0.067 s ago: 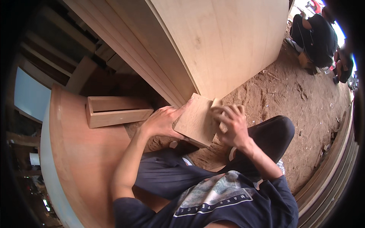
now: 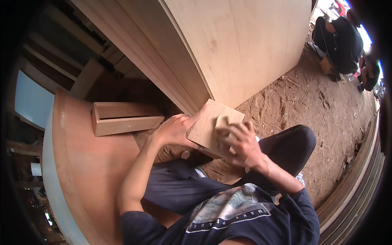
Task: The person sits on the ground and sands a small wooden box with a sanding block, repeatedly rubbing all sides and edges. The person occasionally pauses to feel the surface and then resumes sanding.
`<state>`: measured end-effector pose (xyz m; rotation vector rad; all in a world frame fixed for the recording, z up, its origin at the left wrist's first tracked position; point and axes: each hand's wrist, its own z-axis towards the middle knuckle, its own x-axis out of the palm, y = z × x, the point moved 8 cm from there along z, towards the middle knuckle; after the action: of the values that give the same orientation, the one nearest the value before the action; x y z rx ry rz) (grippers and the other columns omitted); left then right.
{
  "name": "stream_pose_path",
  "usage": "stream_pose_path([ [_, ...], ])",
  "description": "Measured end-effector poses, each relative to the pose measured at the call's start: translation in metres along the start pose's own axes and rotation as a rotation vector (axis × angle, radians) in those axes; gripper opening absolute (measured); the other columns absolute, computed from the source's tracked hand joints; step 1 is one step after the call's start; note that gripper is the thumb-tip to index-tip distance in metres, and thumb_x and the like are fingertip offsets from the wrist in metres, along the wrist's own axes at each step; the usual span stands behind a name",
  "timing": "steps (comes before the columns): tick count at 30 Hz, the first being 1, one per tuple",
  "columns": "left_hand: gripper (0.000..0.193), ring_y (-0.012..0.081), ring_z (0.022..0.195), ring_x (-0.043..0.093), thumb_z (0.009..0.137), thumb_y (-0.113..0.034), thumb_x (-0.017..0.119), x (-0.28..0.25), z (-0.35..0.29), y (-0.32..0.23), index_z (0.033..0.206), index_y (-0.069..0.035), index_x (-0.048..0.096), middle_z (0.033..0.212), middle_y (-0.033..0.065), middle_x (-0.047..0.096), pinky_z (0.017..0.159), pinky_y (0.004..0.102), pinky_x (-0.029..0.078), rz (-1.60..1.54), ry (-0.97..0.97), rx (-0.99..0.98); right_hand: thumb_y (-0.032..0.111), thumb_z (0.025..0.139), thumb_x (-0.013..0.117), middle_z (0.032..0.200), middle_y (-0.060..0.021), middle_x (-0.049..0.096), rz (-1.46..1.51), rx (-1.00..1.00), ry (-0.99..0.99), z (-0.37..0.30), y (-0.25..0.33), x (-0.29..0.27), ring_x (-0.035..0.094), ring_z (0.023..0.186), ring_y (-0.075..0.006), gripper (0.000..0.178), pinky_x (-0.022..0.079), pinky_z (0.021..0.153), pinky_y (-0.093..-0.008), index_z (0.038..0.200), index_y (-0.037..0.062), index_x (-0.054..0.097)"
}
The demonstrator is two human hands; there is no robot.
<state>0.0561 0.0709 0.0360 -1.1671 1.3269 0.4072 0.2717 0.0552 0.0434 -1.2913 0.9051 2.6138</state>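
Over my lap, my left hand (image 2: 176, 130) grips the left edge of a small pale wooden box (image 2: 203, 125), thumb along its edge. The box is tilted, its flat rectangular face turned up; its inside is hidden. My right hand (image 2: 241, 143), slightly blurred, presses a folded tan piece of sandpaper (image 2: 221, 122) onto that face with bent fingers. The fingers cover part of the sandpaper and the lower right of the face.
An open rectangular wooden box (image 2: 128, 125) rests on a curved reddish-brown wooden panel (image 2: 94, 163) at left. A large wooden cabinet (image 2: 245, 49) stands just ahead. Sandy ground (image 2: 322, 134) lies to the right, with stacked boards (image 2: 355, 200) beyond. Another person (image 2: 341, 43) crouches at far right.
My right hand has slid the sandpaper left and slightly down, from the box's right edge to the middle of its face. My left hand and the box stay nearly still.
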Motion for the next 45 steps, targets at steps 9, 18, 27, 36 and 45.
stream_pose_path([
  [9,0.138,0.0450,0.107,0.077,0.079,-0.072,0.088,0.008,0.006,0.021,0.175,0.000,0.018,0.107,0.0283,0.079,0.101,0.0506,0.060,0.009,0.059,-0.116,0.033,0.093,0.085,0.137,-0.0059,0.072,-0.025,0.165,-0.017,0.006,-0.021,-0.025,0.065,0.123,-0.0290,0.040,0.046,0.105,-0.0473,0.125,0.0097,0.081],
  [18,0.120,0.0466,0.106,0.076,0.083,-0.070,0.086,0.007,0.008,0.026,0.163,0.006,0.040,0.105,0.0298,0.078,0.092,0.0513,0.063,-0.066,0.103,-0.190,0.036,0.082,0.093,0.144,-0.0047,0.069,0.036,0.044,-0.013,-0.008,-0.009,-0.025,0.065,0.124,-0.0297,0.047,0.049,0.103,-0.0487,0.123,0.0150,0.082],
  [27,0.118,0.0477,0.107,0.075,0.084,-0.068,0.086,0.006,0.004,0.026,0.166,0.003,0.038,0.108,0.0299,0.078,0.091,0.0527,0.063,-0.106,0.074,-0.176,0.046,0.082,0.093,0.145,-0.0008,0.068,-0.022,0.114,-0.063,-0.006,-0.016,-0.024,0.060,0.128,-0.0300,0.063,0.045,0.108,-0.0523,0.137,0.0220,0.077],
  [36,0.117,0.0473,0.108,0.074,0.086,-0.068,0.085,0.008,-0.001,0.026,0.167,0.001,0.038,0.110,0.0293,0.078,0.093,0.0530,0.062,-0.121,0.075,-0.179,0.042,0.083,0.094,0.139,0.0000,0.071,-0.057,0.035,-0.122,-0.012,-0.003,-0.024,0.055,0.141,-0.0319,0.053,0.040,0.118,-0.0586,0.129,0.0212,0.079],
  [45,0.118,0.0482,0.107,0.074,0.085,-0.069,0.085,0.009,-0.004,0.026,0.167,0.002,0.038,0.109,0.0295,0.078,0.092,0.0536,0.061,-0.100,0.073,-0.184,0.040,0.084,0.094,0.141,-0.0046,0.070,0.012,0.064,-0.055,-0.014,-0.018,-0.023,0.063,0.138,-0.0275,0.054,0.041,0.121,-0.0615,0.130,0.0154,0.079],
])
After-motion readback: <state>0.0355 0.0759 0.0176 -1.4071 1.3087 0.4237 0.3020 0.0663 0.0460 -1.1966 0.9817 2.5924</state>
